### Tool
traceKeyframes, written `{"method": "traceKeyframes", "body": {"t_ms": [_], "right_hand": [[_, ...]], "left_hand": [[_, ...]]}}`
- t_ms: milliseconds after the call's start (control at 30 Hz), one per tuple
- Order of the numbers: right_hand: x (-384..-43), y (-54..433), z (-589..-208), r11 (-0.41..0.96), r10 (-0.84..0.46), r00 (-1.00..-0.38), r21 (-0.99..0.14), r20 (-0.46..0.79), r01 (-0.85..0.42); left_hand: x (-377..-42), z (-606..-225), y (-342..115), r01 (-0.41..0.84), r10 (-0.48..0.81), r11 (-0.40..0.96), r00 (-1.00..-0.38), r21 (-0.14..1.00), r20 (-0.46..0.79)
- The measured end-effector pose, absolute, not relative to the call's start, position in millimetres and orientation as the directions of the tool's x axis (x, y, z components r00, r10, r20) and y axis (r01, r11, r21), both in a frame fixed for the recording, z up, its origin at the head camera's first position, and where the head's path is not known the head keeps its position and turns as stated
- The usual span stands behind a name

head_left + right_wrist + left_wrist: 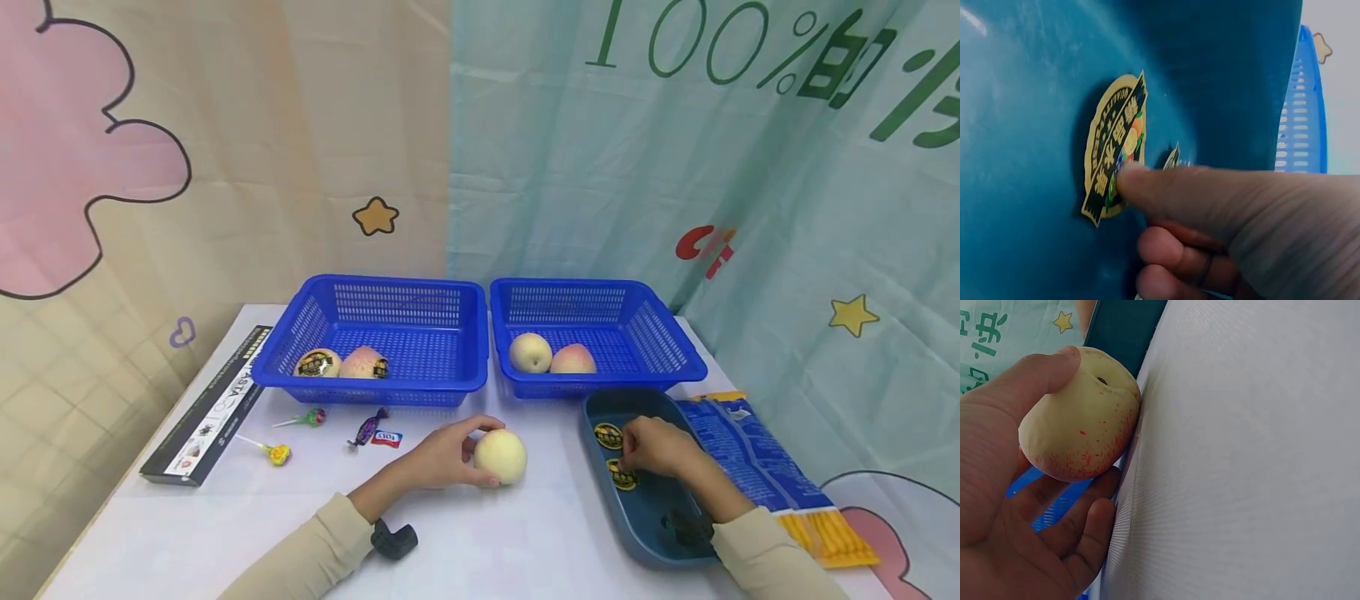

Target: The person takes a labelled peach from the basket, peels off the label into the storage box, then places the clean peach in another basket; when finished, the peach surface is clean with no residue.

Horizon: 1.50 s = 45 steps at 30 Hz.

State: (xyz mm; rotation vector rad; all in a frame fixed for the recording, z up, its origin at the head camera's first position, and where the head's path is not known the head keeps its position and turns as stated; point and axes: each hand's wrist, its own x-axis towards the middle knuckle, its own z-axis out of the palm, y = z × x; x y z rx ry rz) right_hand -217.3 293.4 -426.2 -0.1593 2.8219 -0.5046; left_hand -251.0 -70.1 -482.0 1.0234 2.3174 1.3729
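My left hand [442, 454] grips a pale yellow peach [501, 457] just above the white table. The left wrist view shows red flecks on the peach [1085, 425], with the thumb over its top and the fingers beneath. Inside the dark teal tray [630, 533], my right hand [663, 450] pinches an oval black-and-gold fruit sticker [621, 477]. Close up, the thumb lies on the lower edge of that sticker [1116, 144], and the fingertip behind it is hidden. A second sticker [608, 436] lies farther back in the tray.
Two blue baskets [375, 392] [600, 385] stand at the back, each with two peaches; stickers show on the left pair. Lollipops [279, 454] [315, 417], wrapped candies [367, 429] and a black pasta box [210, 408] lie left. A blue-and-yellow bag [757, 458] lies right of the tray.
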Motion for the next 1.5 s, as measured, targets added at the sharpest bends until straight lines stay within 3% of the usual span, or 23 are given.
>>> {"method": "traceKeyframes", "body": {"t_ms": [233, 333, 433, 533, 600, 667, 800, 933, 1100, 1233, 1333, 1500], "right_hand": [[-218, 292, -418, 0.94, -0.208, -0.956, -0.314, -0.208, -0.137], [-218, 305, -405, 0.842, -0.377, -0.914, -0.466, -0.151, -0.27], [-221, 330, -386, 0.69, -0.469, -0.883, -0.617, 0.017, -0.378], [-232, 363, -370, 0.685, -0.337, -0.921, -0.62, 0.195, -0.382], [-242, 386, -367, 0.744, -0.208, -0.95, -0.592, 0.235, -0.309], [-253, 405, -370, 0.772, -0.143, -0.971, -0.592, 0.193, -0.231], [-269, 427, -384, 0.779, -0.133, -0.989, -0.61, 0.07, -0.148], [-276, 430, -395, 0.775, -0.138, -0.99, -0.619, 0.03, -0.127], [-274, 431, -402, 0.766, -0.114, -0.993, -0.634, 0.023, -0.102], [-271, 433, -410, 0.762, -0.103, -0.994, -0.64, 0.034, -0.101], [-270, 434, -415, 0.747, -0.093, -0.995, -0.657, 0.047, -0.1], [-273, 434, -416, 0.74, -0.069, -0.995, -0.666, 0.067, -0.096]], "left_hand": [[-253, -483, -69, 0.469, 0.682, 0.289, -0.713, 0.835, 0.164], [-252, -485, -65, 0.504, 0.691, 0.277, -0.696, 0.818, 0.195], [-249, -483, -61, 0.551, 0.699, 0.268, -0.676, 0.79, 0.235], [-247, -466, -54, 0.59, 0.695, 0.253, -0.662, 0.767, 0.28], [-252, -444, -48, 0.616, 0.69, 0.224, -0.647, 0.755, 0.323], [-264, -415, -40, 0.654, 0.682, 0.199, -0.627, 0.73, 0.376], [-315, -356, -24, 0.713, 0.676, 0.218, -0.603, 0.666, 0.425], [-377, -325, -10, 0.687, 0.685, 0.298, -0.637, 0.663, 0.353], [-430, -328, 9, 0.645, 0.663, 0.502, -0.715, 0.577, 0.222], [-446, -340, 24, 0.613, 0.643, 0.661, -0.76, 0.432, 0.094], [-447, -346, 34, 0.62, 0.648, 0.719, -0.761, 0.315, 0.018], [-445, -348, 39, 0.576, 0.606, 0.777, -0.794, 0.255, -0.054]]}}
